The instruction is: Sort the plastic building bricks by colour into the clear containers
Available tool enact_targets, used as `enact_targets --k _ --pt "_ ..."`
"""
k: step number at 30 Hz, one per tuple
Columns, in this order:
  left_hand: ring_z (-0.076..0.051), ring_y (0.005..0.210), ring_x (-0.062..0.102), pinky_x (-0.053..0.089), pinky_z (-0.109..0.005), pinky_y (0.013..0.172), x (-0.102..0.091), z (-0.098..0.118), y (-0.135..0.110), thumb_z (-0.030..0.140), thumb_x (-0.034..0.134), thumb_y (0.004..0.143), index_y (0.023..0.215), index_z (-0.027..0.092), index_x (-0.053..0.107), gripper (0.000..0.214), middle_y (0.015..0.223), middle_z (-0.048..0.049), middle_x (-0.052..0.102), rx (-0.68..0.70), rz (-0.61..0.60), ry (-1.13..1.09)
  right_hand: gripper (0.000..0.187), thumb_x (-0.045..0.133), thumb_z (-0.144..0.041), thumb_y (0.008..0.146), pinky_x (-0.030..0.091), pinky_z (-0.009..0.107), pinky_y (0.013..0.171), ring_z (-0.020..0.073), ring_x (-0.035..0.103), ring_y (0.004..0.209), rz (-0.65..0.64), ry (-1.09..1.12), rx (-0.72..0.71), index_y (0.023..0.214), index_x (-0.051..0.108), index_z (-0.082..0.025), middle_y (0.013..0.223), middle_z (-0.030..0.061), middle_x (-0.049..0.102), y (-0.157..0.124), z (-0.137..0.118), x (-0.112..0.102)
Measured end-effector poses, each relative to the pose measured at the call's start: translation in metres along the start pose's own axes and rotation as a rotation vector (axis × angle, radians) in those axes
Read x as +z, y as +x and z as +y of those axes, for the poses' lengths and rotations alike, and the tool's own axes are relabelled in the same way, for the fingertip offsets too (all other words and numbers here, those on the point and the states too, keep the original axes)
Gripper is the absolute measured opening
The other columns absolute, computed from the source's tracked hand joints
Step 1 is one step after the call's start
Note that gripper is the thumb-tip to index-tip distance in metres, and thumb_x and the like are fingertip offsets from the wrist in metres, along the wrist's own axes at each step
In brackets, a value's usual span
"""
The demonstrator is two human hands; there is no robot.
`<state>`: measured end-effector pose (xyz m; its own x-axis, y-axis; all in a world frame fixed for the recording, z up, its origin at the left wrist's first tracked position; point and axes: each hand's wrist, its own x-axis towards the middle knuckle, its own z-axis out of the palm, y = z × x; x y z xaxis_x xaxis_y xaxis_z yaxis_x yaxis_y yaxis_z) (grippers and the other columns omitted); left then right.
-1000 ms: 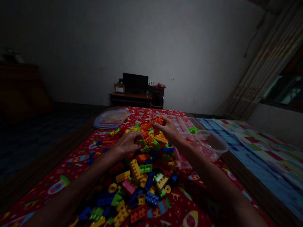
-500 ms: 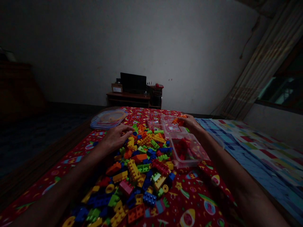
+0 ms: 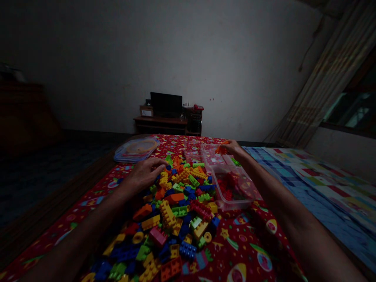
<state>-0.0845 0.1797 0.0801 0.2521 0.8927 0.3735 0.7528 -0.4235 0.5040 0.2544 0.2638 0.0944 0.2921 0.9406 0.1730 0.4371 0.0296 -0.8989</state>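
Closest of all, bumpy plastic blocks lay on a shiny red cloth (image 3: 249, 244) with stars and rockets on it; there was a flat orange block (image 3: 170, 268), a blue block (image 3: 188, 250) with round bumps, a pink block (image 3: 158, 236), and a small yellow ring (image 3: 207, 237) with a hole in the middle; behind them a long yellow block (image 3: 167, 213) leaned in the big messy pile; to the right of the pile sat a near clear box (image 3: 235, 205), thin and see-through with round corners, and red blocks (image 3: 227, 186) lay inside it; the left hand (image 3: 143, 173) was at the left side of the pile, its fingers loosely bent and the thumb close under them; I could not tell if they held anything or touched a block; farther out, the right hand (image 3: 233, 148) had its fingers curled around some orange blocks (image 3: 222, 148), holding them at a far clear box (image 3: 206, 156); I could not tell if they were over it or in it; smooth, flat lids (image 3: 120, 154) lay in a stack on the left; way back, a black screen (image 3: 166, 104) stood on a brown desk (image 3: 161, 121).
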Motion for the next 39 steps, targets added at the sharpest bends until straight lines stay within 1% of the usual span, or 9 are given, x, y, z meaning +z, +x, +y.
enact_targets --k 5,10,14,19,25,28,31,34,39 --pt "-0.022 0.084 0.065 0.049 -0.029 0.078 0.0 0.001 0.0 0.047 0.046 0.072 0.087 0.024 0.072 0.038 0.094 -0.002 0.074 0.003 0.0 0.005 0.007 0.06 -0.011 0.068 0.041 0.016 0.045 0.0064 0.05 0.043 -0.022 -0.019 -0.014 0.063 0.056 -0.013 0.049 -0.0031 0.054 0.004 -0.013 0.012" --pt "-0.022 0.077 0.065 0.049 -0.03 0.072 0.001 -0.003 0.0 0.047 0.045 0.073 0.087 0.021 0.072 0.04 0.09 -0.0044 0.074 0.012 0.002 0.025 0.003 0.063 -0.012 0.068 0.043 0.017 0.048 0.0065 0.051 0.046 -0.049 -0.078 -0.069 0.069 0.06 -0.012 0.056 -0.0017 0.056 0.024 -0.035 0.046" --pt "-0.023 0.08 0.065 0.049 -0.03 0.074 -0.002 -0.012 0.002 0.046 0.043 0.076 0.091 0.02 0.072 0.042 0.093 -0.006 0.073 0.025 0.032 0.048 0.013 0.065 -0.016 0.069 0.047 0.02 0.055 0.0098 0.056 0.056 -0.079 -0.138 -0.095 0.08 0.066 -0.009 0.067 0.0032 0.062 0.032 -0.049 0.069" --pt "-0.024 0.084 0.065 0.049 -0.031 0.078 -0.002 -0.021 0.005 0.046 0.041 0.077 0.092 0.018 0.071 0.043 0.095 -0.0074 0.072 0.03 0.026 0.082 0.027 0.058 -0.018 0.075 0.048 0.02 0.062 0.011 0.061 0.067 -0.104 -0.176 -0.153 0.099 0.068 -0.011 0.081 0.0062 0.067 0.013 -0.053 0.079" --pt "-0.026 0.095 0.064 0.049 -0.036 0.085 0.012 -0.03 0.006 0.043 0.04 0.078 0.101 0.016 0.068 0.045 0.104 -0.0108 0.07 0.033 -0.029 0.129 0.023 0.051 -0.012 0.075 0.043 0.018 0.06 0.0115 0.062 0.068 -0.467 -0.443 -0.491 0.089 0.07 -0.011 0.074 0.004 0.068 -0.03 -0.054 0.102" --pt "-0.028 0.109 0.059 0.044 -0.041 0.096 0.023 -0.04 0.007 0.042 0.039 0.079 0.111 0.013 0.065 0.049 0.117 -0.0133 0.065 0.076 -0.005 0.148 0.024 0.053 -0.011 0.075 0.042 0.019 0.062 0.0145 0.063 0.077 -0.629 -0.737 -0.716 0.09 0.071 -0.012 0.087 0.0067 0.071 -0.049 -0.054 0.125" --pt "-0.027 0.12 0.052 0.039 -0.041 0.103 0.034 -0.051 0.008 0.043 0.038 0.08 0.123 0.011 0.057 0.056 0.13 -0.0141 0.058 0.098 -0.029 0.142 0.033 0.054 -0.011 0.075 0.042 0.021 0.064 0.0181 0.064 0.086 -0.716 -0.957 -0.782 0.104 0.068 -0.014 0.101 0.0102 0.07 -0.06 -0.052 0.143" --pt "-0.025 0.123 0.049 0.036 -0.039 0.106 0.04 -0.059 0.009 0.044 0.036 0.082 0.125 0.013 0.057 0.057 0.132 -0.012 0.056 0.103 -0.092 0.119 0.04 0.053 -0.01 0.076 0.042 0.022 0.067 0.0189 0.063 0.092 -0.683 -1.03 -0.785 0.114 0.064 -0.015 0.109 0.0114 0.068 -0.066 -0.049 0.145" --pt "-0.026 0.113 0.056 0.041 -0.039 0.099 0.033 -0.052 0.008 0.045 0.04 0.08 0.106 0.018 0.068 0.047 0.118 -0.0103 0.065 0.153 -0.116 0.056 0.023 0.061 -0.022 0.076 0.037 0.02 0.061 0.0149 0.06 0.079 -0.793 -0.937 -0.727 0.095 0.07 -0.011 0.091 0.0081 0.07 -0.073 -0.05 0.115"
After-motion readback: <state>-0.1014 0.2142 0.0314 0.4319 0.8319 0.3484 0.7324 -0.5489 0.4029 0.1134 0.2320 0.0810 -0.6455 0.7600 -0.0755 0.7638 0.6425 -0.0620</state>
